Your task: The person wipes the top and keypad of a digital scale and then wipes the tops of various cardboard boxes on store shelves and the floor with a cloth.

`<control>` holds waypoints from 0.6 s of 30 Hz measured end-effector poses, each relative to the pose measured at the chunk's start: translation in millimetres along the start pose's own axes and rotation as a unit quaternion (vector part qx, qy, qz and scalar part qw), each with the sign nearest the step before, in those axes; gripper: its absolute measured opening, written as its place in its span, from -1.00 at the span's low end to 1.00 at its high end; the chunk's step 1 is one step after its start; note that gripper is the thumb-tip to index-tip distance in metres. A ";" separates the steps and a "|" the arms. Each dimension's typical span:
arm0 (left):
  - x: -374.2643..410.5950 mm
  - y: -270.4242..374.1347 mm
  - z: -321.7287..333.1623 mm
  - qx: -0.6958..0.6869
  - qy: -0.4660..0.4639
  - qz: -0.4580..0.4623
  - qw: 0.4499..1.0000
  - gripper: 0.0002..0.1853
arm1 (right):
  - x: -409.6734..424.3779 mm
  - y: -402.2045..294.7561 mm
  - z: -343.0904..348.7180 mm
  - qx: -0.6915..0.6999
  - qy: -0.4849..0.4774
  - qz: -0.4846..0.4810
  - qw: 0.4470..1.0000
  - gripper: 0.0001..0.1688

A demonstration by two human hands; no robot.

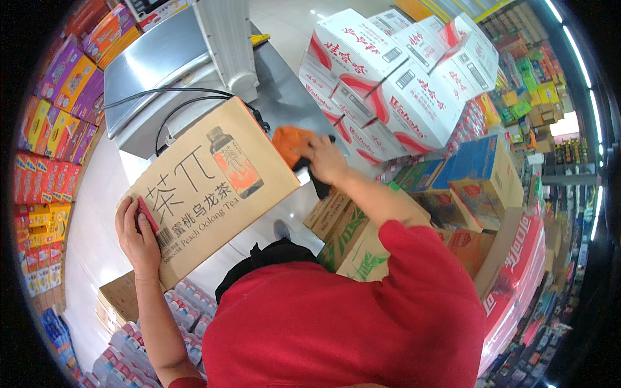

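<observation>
A brown cardboard carton (pixel 208 194) lies tilted before me, with a tea bottle and writing printed on its upper face. My left hand (pixel 138 237) grips its lower left edge, with the fingers bent over the top and a small red patch beside them. An orange cloth (pixel 290 143) is bunched in my right hand (pixel 325 157), at the carton's right side. Cloth and fingers look blurred. A dark object (pixel 320 183), partly hidden, is just below that hand; I cannot tell what it is.
Behind the carton stand a platform scale (pixel 157 63) and black cables (pixel 170 92) on a dark counter (pixel 286 82). White Wahaha cartons (pixel 378 87) are stacked at the right. Shrink-wrapped bottles (pixel 184 305) stand lower left. Shelves of packaged goods (pixel 63 97) line the left.
</observation>
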State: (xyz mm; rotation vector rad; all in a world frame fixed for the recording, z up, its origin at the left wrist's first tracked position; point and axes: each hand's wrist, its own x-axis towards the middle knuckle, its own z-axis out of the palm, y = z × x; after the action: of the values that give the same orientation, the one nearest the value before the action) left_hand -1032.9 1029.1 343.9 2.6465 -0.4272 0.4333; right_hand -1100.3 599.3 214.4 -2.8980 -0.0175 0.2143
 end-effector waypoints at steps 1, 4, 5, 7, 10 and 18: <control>-1.0 -1.1 0.0 0.002 0.000 0.004 1.000 -0.74 | 10.7 8.8 0.7 -0.002 0.130 -0.021 0.991 -0.57; -0.8 -7.7 1.7 0.025 -0.003 0.016 1.000 -0.73 | 58.3 41.4 13.6 -0.016 0.168 0.105 0.980 -0.51; -0.1 -5.4 1.2 0.020 -0.002 0.023 1.000 -0.73 | 63.4 42.5 9.8 0.022 0.180 0.109 0.977 -0.47; 0.8 -9.0 2.1 0.025 -0.001 0.042 0.999 -0.72 | 56.9 28.7 0.8 0.032 0.162 0.143 0.976 -0.46; -2.1 -9.6 2.9 0.006 0.004 0.021 1.000 -0.72 | 18.6 7.4 12.6 0.015 0.144 0.083 0.986 -0.43; -2.5 -9.8 2.6 0.004 0.003 0.019 1.000 -0.69 | -14.1 19.2 17.7 -0.003 0.148 0.121 0.982 -0.48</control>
State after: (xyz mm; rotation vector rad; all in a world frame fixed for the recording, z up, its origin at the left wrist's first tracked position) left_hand -1031.0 1037.0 337.3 2.6484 -0.4763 0.4551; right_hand -1117.0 584.4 195.0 -2.9021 0.3861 -0.1781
